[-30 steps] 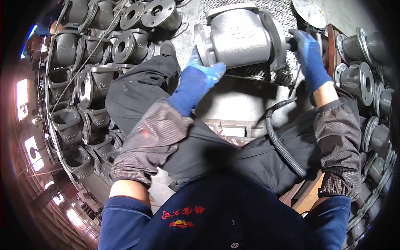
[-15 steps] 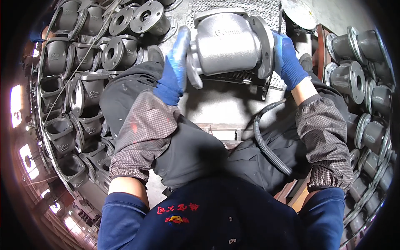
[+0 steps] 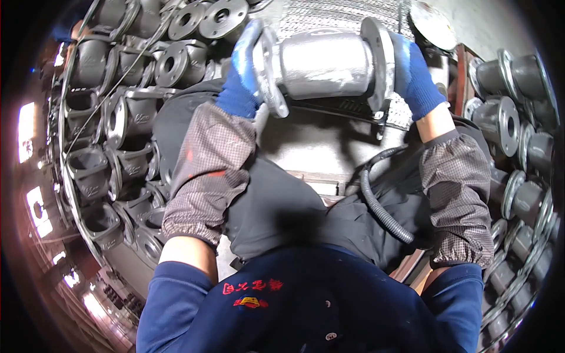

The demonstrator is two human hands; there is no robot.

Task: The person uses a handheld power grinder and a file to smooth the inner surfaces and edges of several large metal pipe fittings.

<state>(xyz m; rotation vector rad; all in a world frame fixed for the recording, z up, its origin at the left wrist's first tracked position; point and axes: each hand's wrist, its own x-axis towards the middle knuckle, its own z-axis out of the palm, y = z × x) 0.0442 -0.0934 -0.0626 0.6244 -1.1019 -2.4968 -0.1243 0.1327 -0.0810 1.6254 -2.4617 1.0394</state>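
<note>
Between my hands is a grey cast-metal valve body (image 3: 325, 63), a thick barrel with a round flange at each end, lying crosswise. My left hand (image 3: 242, 73), in a blue coated glove, is closed on its left flange. On the right flange my right hand (image 3: 412, 73), gloved alike, has its grip, with most of its fingers hidden behind the rim. A dark ledge with a textured metal surface (image 3: 335, 16) behind it lies under and beyond the valve body.
Several similar flanged castings (image 3: 132, 115) are stacked on my left, and more castings (image 3: 500, 126) on my right. A corrugated hose (image 3: 379, 206) runs over my right thigh. A round pale disc (image 3: 432, 25) sits at the back right. My legs are spread around the work spot.
The valve body has rolled about its long axis: its raised lettering and square top flange have turned out of sight. Both hands still hold its ends.
</note>
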